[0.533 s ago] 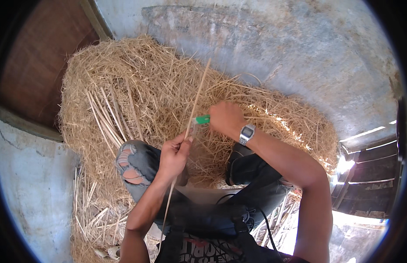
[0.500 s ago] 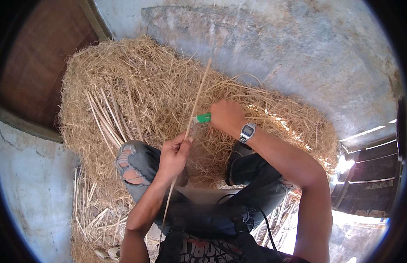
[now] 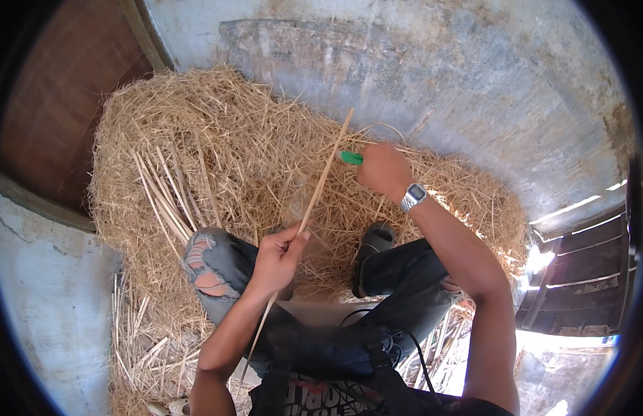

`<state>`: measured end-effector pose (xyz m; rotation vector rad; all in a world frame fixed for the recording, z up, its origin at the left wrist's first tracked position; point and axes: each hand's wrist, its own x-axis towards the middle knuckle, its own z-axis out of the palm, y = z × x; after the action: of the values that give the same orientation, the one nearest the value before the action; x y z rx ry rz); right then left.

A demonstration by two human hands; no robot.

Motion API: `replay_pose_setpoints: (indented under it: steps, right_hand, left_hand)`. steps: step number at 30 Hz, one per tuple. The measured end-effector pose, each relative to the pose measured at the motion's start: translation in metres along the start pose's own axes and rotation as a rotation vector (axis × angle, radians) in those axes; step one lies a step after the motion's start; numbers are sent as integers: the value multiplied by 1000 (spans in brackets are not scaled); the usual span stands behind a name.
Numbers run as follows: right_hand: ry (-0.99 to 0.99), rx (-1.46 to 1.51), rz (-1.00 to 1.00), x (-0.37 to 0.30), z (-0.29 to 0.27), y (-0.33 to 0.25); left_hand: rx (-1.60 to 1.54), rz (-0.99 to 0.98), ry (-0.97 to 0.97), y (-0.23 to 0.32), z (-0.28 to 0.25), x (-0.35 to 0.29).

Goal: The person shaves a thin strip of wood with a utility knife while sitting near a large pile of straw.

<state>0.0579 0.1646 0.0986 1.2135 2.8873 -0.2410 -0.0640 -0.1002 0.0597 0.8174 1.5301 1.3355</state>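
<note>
Straw fills most of the view: a broad heap of dry yellow straw [image 3: 266, 159] banked against a stained grey concrete wall [image 3: 439, 76], which runs from twelve to three o'clock, so the loose stems have a backstop and stay within arm's reach of the seated person. At ten o'clock a brown wooden panel [image 3: 51, 118] closes that side, and dark wooden slats [image 3: 585, 277] stand at four o'clock with sunlight coming through. On the heap's slope at nine o'clock lies a row of thicker, paler stalks [image 3: 162, 201], laid roughly parallel and apart from the tangled mass, which suggests they are sorted rather than scattered; more broken stalks litter the floor [image 3: 137, 340] at seven o'clock.

The person sits at the heap's foot with knees drawn up in dark torn jeans [image 3: 210, 263], one dark shoe [image 3: 373, 243] planted in the straw near the centre, a posture that leaves the lap free as a working space.

A long thin stalk [image 3: 321, 180] runs slantwise from about six o'clock up to twelve, held near its middle by the left hand [image 3: 276, 260], whose fingers are closed around it with the thumb pressed along the stem, seemingly to steady it. The right hand [image 3: 384, 170], wearing a silver wristwatch [image 3: 413, 196], is closed around a small green-handled tool [image 3: 350, 158] whose end points at the stalk's upper part, just beside it; whether the tool touches the stem cannot be told
</note>
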Motion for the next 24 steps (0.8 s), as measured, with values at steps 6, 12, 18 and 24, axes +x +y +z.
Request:
replay_pose_setpoints:
  steps: [6, 12, 18, 24]
  right_hand:
    - [-84, -4, -216, -30, 15, -39]
    - [68, 9, -26, 3, 3, -3]
    - [118, -30, 119, 22, 9, 19]
    - [84, 79, 461, 38, -16, 84]
  left_hand:
    - [-46, 52, 42, -5, 4, 9]
    - [91, 63, 20, -17, 0, -6]
    - [95, 49, -10, -5, 8, 1]
    - [269, 153, -207, -2, 12, -17]
